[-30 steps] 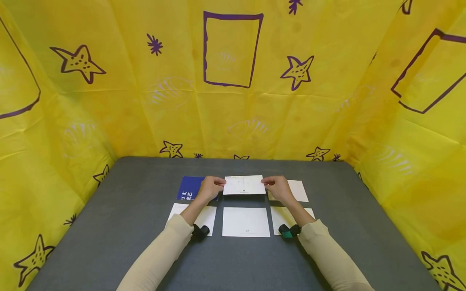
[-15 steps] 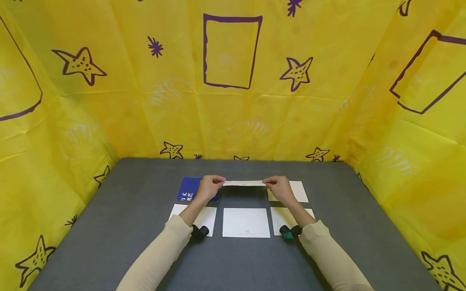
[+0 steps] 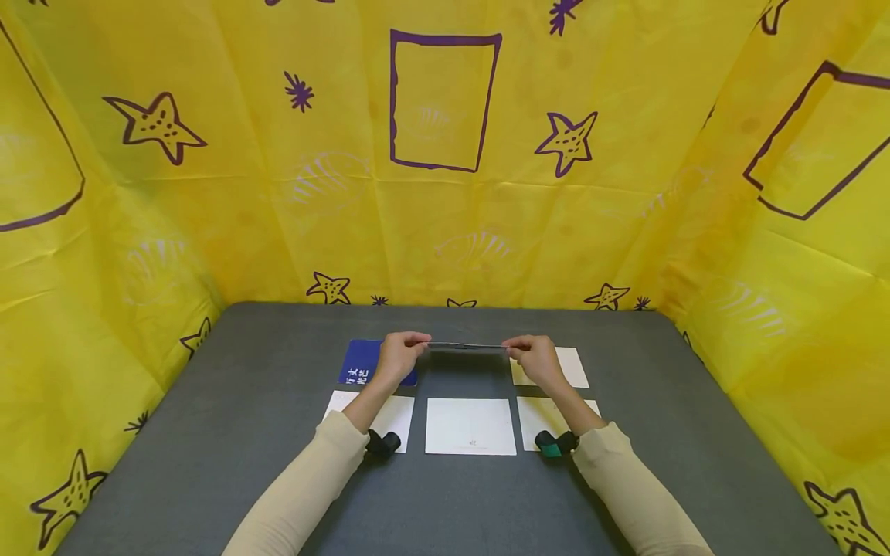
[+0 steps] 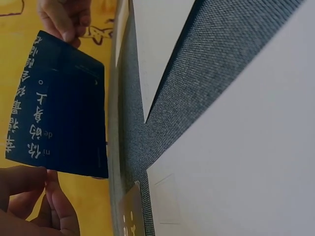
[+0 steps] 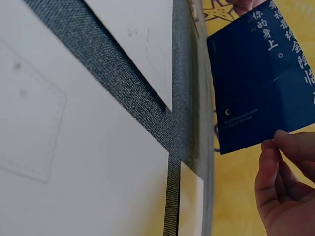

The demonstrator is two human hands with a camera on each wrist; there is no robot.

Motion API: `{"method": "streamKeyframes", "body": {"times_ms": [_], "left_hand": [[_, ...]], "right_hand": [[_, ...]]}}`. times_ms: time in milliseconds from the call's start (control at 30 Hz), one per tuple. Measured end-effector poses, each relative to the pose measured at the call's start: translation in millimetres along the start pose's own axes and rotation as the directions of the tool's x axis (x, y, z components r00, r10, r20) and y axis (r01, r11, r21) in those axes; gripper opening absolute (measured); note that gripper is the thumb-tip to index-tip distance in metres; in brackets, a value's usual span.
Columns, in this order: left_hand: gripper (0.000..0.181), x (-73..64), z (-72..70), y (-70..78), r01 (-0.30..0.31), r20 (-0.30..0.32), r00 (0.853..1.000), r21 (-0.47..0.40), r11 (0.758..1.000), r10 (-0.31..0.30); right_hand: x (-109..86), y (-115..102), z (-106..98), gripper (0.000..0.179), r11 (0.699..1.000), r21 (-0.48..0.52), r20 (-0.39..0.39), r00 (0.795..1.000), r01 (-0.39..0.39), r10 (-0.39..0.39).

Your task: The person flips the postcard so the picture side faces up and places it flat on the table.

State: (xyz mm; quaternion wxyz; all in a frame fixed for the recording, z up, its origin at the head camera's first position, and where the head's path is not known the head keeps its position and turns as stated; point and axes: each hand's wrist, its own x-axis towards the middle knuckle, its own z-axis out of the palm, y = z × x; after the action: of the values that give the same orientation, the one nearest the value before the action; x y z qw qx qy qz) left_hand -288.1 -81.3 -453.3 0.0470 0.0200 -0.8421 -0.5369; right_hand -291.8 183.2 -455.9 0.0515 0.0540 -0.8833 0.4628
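Hold status: my left hand (image 3: 402,354) and right hand (image 3: 532,355) are each clamped, thumb against fingers, on opposite edges of the held card (image 3: 467,346). The card is raised above the table (image 3: 208,432), over the gap between the back-left blue card (image 3: 361,357) and the back-right white card (image 3: 573,367). In the head view I see it edge-on; both wrist views show its blue lettered face.

Caution 1: the pinch covers only the card's margins. If 1 hand loosens first, I expect the card to swing or drop.

Caution 2: unequal wrist rotation could twist or crease it; pressing the 2 hands inward could bow it.

Caution 3: both hands overhang neighbouring cards. Lowering off-centre could overlap or push 1 of them.

Caution 4: my forearms cross above the front-left card (image 3: 402,417) and front-right card (image 3: 538,415). If the black wrist units (image 3: 385,445) dip, they could drag either out of line with the front-middle card (image 3: 470,426). I cannot judge that clearance.
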Motion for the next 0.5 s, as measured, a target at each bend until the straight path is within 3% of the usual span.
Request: {"method": "streamKeyframes", "body": {"times_ms": [500], "left_hand": [[0.019, -0.4, 0.6, 4.3, -0.007, -0.036, 0.999, -0.048, 0.999, 0.005]], "right_hand": [[2.4, -1.3, -1.1, 0.017, 0.995, 0.096, -0.022, 0.999, -0.032, 0.035]]}}
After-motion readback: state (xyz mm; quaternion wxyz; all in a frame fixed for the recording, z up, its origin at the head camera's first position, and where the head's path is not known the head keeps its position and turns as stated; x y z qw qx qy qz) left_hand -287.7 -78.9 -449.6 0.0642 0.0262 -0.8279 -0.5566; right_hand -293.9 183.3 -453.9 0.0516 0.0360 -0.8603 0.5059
